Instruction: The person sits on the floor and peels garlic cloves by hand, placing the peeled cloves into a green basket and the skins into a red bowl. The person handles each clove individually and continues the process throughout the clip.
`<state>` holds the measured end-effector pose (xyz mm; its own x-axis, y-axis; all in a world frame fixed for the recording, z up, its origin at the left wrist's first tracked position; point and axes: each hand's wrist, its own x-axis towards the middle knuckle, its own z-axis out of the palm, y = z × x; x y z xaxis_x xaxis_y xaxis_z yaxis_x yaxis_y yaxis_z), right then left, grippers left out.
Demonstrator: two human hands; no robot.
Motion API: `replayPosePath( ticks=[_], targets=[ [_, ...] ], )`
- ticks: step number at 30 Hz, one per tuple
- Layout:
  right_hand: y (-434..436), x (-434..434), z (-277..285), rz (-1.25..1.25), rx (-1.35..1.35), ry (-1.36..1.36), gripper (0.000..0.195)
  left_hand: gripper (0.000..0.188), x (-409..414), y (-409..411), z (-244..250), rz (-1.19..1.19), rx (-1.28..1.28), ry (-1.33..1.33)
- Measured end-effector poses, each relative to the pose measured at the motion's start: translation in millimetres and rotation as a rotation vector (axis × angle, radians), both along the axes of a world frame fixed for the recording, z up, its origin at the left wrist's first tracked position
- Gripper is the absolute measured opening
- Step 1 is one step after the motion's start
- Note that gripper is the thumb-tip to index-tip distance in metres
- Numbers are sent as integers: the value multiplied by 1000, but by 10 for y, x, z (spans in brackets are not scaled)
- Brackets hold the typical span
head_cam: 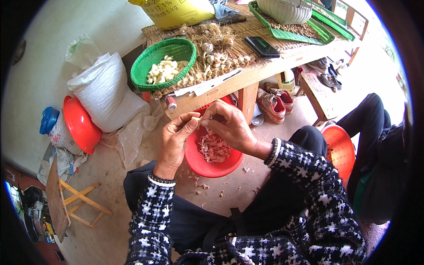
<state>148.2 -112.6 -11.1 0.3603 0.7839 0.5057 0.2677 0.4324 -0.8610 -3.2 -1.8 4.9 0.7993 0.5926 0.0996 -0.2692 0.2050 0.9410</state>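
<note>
Between the fingertips of my left hand (178,139) and my right hand (233,127) is a pale garlic clove (196,119). Thumb and forefinger of each hand pinch it, and the hands meet above a red plastic basin (215,170). Inside that basin lies a heap of pinkish garlic skins (215,148). A green woven basket (139,68) on the table corner holds many peeled garlic cloves (166,69). Unpeeled garlic bulbs (207,47) and loose cloves rest on the straw mat to the basket's right.
A wooden table (212,91) stands ahead, bearing a smartphone (261,47) and a yellow sack (175,13). White sacks (102,89) and another red basin (78,122) are at left, near a folding stool (58,198). A seated person's leg (364,109) is at right, beside a red colander (341,145).
</note>
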Motion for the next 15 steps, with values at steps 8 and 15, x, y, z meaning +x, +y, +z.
replayPosePath(
  ticks=[8, 15],
  targets=[
    [5, -8, -52, 58, -54, 113, 16, 24, 5, -12, 13, 52, 89, -48],
    [-1, -60, 77, 70, -122, 369, 22, 20, 9, -53, 88, 118, 338, 50]
  ],
)
